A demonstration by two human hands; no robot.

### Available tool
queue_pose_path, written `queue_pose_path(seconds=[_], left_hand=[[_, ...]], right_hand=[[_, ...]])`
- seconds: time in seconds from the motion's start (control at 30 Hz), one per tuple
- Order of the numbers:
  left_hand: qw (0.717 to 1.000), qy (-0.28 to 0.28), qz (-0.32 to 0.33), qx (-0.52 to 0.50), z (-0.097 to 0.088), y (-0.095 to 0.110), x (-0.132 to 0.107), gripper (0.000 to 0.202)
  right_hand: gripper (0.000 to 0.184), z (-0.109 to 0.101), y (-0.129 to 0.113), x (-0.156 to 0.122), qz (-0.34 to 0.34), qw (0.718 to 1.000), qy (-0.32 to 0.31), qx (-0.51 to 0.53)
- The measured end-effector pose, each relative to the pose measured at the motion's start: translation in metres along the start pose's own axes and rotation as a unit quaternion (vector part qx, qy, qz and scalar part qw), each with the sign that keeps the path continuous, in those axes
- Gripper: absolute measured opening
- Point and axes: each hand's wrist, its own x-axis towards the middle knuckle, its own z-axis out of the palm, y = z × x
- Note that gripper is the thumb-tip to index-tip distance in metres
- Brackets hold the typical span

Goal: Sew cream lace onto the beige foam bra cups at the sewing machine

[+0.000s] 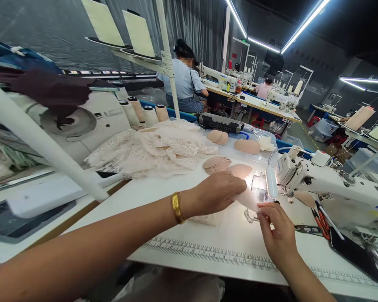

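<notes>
My left hand point(219, 191), with a gold bangle at the wrist, grips the upper left end of a thin, pale pink fabric piece point(248, 200). At the lower right end of the same piece, the thumb and fingers of my right hand point(277, 230) pinch its edge. The piece is stretched between both hands, just left of the lit needle area of a white sewing machine point(334, 188). Behind my left hand lie a stack of beige cup-shaped pieces point(216, 165) and a leaf-shaped beige piece point(240, 170).
Cream lace point(166, 144) is heaped at the table's back left. More beige pads point(247, 146) lie at the back. Orange-handled scissors point(321, 224) and a black phone point(353, 253) are at right. A printed ruler point(208, 251) runs along the front edge. A co-worker point(184, 82) sits ahead.
</notes>
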Motion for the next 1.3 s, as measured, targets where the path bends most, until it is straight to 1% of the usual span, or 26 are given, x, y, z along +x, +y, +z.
queue_pose_path(seconds=[0.03, 0.07, 0.1, 0.17, 0.23, 0.3, 0.37, 0.43, 0.5, 0.57, 0.67, 0.77, 0.83, 0.93, 1.07, 1.2, 1.3], left_hand=[[0.998, 0.000, 0.035, 0.050, 0.002, -0.001, -0.005, 0.018], [0.994, -0.014, 0.068, 0.086, 0.005, 0.000, -0.010, 0.018], [0.989, -0.038, 0.100, 0.105, 0.008, 0.001, -0.013, 0.017], [0.979, -0.081, 0.152, 0.106, 0.018, 0.005, -0.013, 0.019], [0.975, -0.085, 0.186, 0.087, 0.030, 0.010, -0.005, 0.019], [0.974, -0.064, 0.199, 0.090, 0.046, 0.013, 0.008, 0.020], [0.973, -0.048, 0.198, 0.110, 0.064, 0.012, 0.019, 0.025], [0.974, -0.031, 0.191, 0.120, 0.080, 0.008, 0.025, 0.027], [0.976, -0.004, 0.188, 0.113, 0.091, 0.004, 0.024, 0.025], [0.977, 0.012, 0.188, 0.100, 0.097, 0.001, 0.020, 0.021], [0.979, 0.014, 0.178, 0.093, 0.100, 0.000, 0.015, 0.022], [0.982, 0.020, 0.159, 0.100, 0.101, 0.001, 0.014, 0.021], [0.983, 0.013, 0.151, 0.102, 0.102, 0.002, 0.015, 0.019], [0.984, 0.006, 0.144, 0.100, 0.103, 0.003, 0.017, 0.017], [0.986, 0.008, 0.142, 0.085, 0.100, 0.005, 0.019, 0.019], [0.988, -0.002, 0.139, 0.075, 0.098, 0.006, 0.020, 0.018], [0.988, -0.007, 0.136, 0.074, 0.099, 0.005, 0.021, 0.021]], right_hand=[[0.023, 0.005, 0.008, 0.000, -0.019, 0.999, -0.020, -0.019], [0.027, 0.008, 0.017, 0.001, -0.042, 0.997, -0.050, -0.046], [0.030, 0.010, 0.027, 0.001, -0.069, 0.991, -0.086, -0.074], [0.033, 0.008, 0.048, 0.003, -0.119, 0.974, -0.156, -0.114], [0.033, 0.003, 0.066, 0.005, -0.149, 0.956, -0.213, -0.134], [0.033, -0.005, 0.077, 0.006, -0.151, 0.947, -0.247, -0.141], [0.035, -0.011, 0.082, 0.005, -0.153, 0.946, -0.244, -0.146], [0.037, -0.016, 0.083, 0.004, -0.157, 0.952, -0.210, -0.158], [0.039, -0.020, 0.081, 0.003, -0.158, 0.951, -0.197, -0.177], [0.041, -0.024, 0.079, 0.001, -0.148, 0.948, -0.214, -0.184], [0.042, -0.026, 0.078, 0.001, -0.137, 0.946, -0.231, -0.182], [0.039, -0.026, 0.079, 0.000, -0.121, 0.948, -0.234, -0.179], [0.037, -0.025, 0.081, 0.000, -0.114, 0.950, -0.232, -0.174], [0.035, -0.024, 0.081, -0.001, -0.112, 0.952, -0.231, -0.169], [0.034, -0.025, 0.081, -0.002, -0.107, 0.951, -0.233, -0.170], [0.032, -0.025, 0.081, -0.001, -0.111, 0.952, -0.230, -0.166], [0.031, -0.024, 0.081, -0.001, -0.110, 0.953, -0.232, -0.163]])
